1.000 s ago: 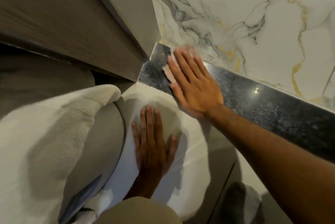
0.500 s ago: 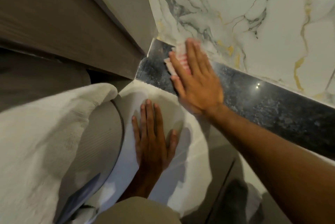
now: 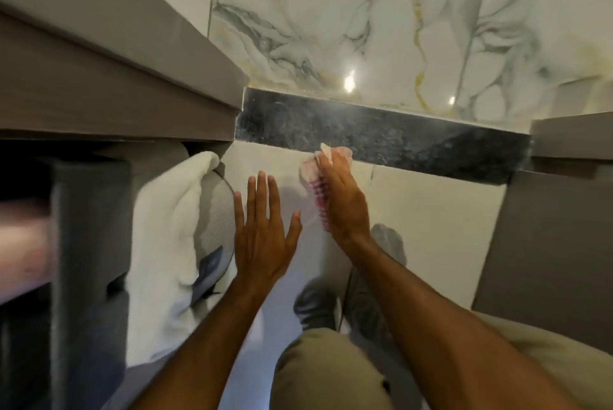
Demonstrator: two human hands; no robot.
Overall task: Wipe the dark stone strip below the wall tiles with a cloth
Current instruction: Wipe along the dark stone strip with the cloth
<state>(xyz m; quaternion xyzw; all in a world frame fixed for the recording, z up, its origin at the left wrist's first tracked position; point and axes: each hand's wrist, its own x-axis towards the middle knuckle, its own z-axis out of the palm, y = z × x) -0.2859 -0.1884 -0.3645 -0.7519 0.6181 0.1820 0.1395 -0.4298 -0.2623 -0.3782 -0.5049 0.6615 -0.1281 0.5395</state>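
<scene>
A dark speckled stone strip runs along the foot of the marble-patterned wall tiles, from a grey cabinet on the left to a grey panel on the right. My right hand holds a pink and white cloth at the strip's lower edge, where it meets the pale floor. The cloth's top corner touches the strip. My left hand is flat and spread, fingers apart, over the pale floor left of the cloth, holding nothing.
A grey wooden cabinet overhangs at the left. Below it sits a white towel draped over a grey round object. A grey panel stands at the right. My knees and grey shoes are at the bottom.
The view has pulled back and swung right. My right hand with the cloth slid from the strip's left corner down to its lower edge. My left hand left the white towel.
</scene>
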